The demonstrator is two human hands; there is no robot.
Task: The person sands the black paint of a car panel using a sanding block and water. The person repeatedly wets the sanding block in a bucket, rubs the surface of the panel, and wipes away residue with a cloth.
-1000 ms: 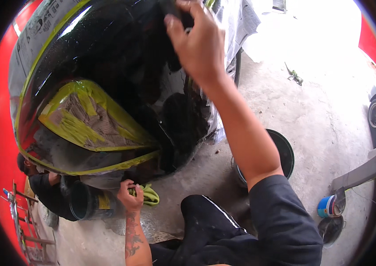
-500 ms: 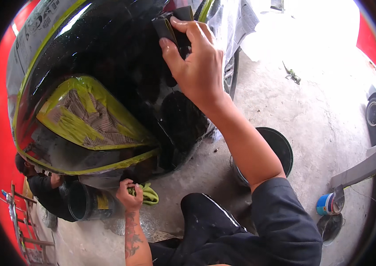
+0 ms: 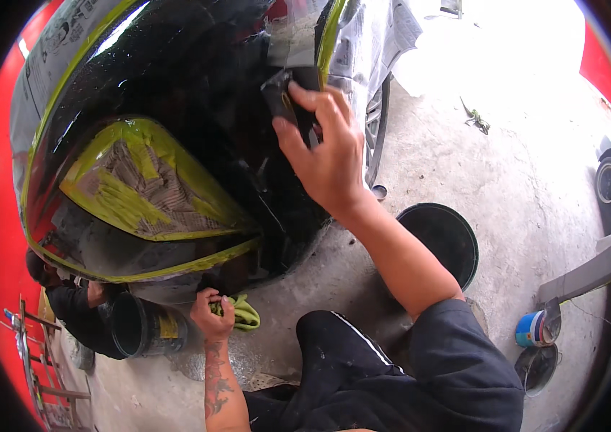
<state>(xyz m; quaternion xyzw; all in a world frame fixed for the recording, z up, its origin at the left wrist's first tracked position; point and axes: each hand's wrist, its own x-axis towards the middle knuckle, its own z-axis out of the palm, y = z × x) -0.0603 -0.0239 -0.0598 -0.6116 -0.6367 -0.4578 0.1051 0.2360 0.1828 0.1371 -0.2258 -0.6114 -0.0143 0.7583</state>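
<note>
A wet, glossy black car body panel (image 3: 212, 93) fills the upper left of the head view. My right hand (image 3: 331, 144) pinches a folded dark sheet of sandpaper (image 3: 277, 95) between thumb and fingers and lies against the panel's right part. Just above it is a lighter wet patch (image 3: 291, 43). Low at the panel's bottom edge, my left hand (image 3: 212, 315) is closed on a yellow-green cloth (image 3: 246, 315), which hangs out to its right. Between the hands and the far left lies an opening (image 3: 151, 191) covered with newspaper and yellow-green tape.
A black bucket (image 3: 446, 237) stands under my right forearm. Another dark bucket (image 3: 151, 335) sits by a crouching person (image 3: 75, 309) at left. To the right are a paint can (image 3: 528, 329), another car's wheel (image 3: 610, 180) and a grey panel (image 3: 586, 270).
My right hand has slid the sandpaper down the panel, toward me and slightly right, uncovering the lighter wet patch above. My left hand and the cloth have hardly moved.
</note>
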